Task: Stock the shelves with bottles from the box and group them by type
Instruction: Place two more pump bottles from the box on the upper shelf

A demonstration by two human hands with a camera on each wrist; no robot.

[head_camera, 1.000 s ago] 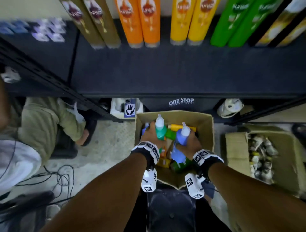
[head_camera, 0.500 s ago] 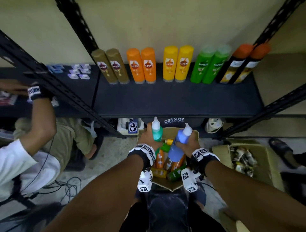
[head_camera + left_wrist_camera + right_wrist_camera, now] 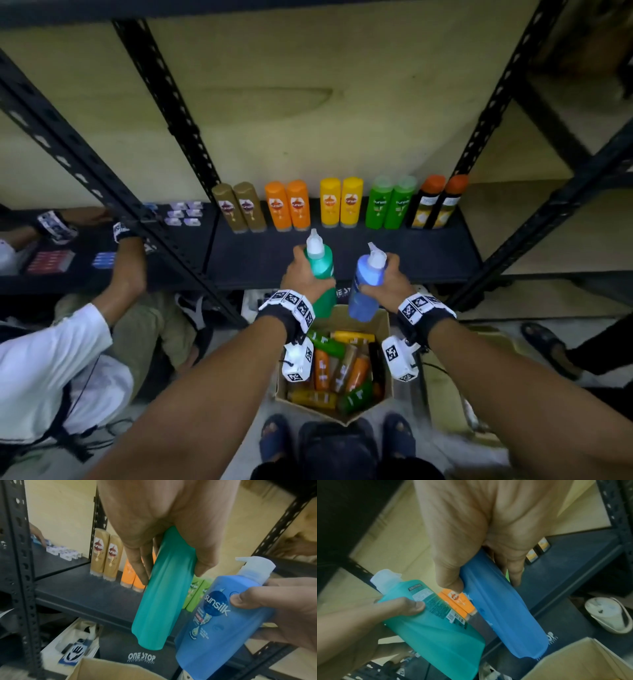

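My left hand (image 3: 305, 274) grips a teal green pump bottle (image 3: 322, 274) with a white cap, held upright above the cardboard box (image 3: 385, 329) and level with the shelf's front edge. My right hand (image 3: 387, 281) grips a blue Sunsilk pump bottle (image 3: 364, 284) beside it. In the left wrist view the teal bottle (image 3: 163, 595) hangs from my fingers with the blue bottle (image 3: 217, 622) to its right. The right wrist view shows the blue bottle (image 3: 501, 604) and the teal one (image 3: 436, 626). Several bottles lie in the box.
On the dark shelf (image 3: 428, 257), pairs of gold, orange, yellow, green and black-orange bottles (image 3: 330, 202) stand along the back. Black uprights (image 3: 164, 96) frame the bay. Another person (image 3: 44, 359) crouches at left, hands on the neighbouring shelf. A second box (image 3: 445, 377) sits right.
Both hands have lifted the teal and blue bottles out of the box and up to shelf height. My view has tilted upward, showing more of the shelf.
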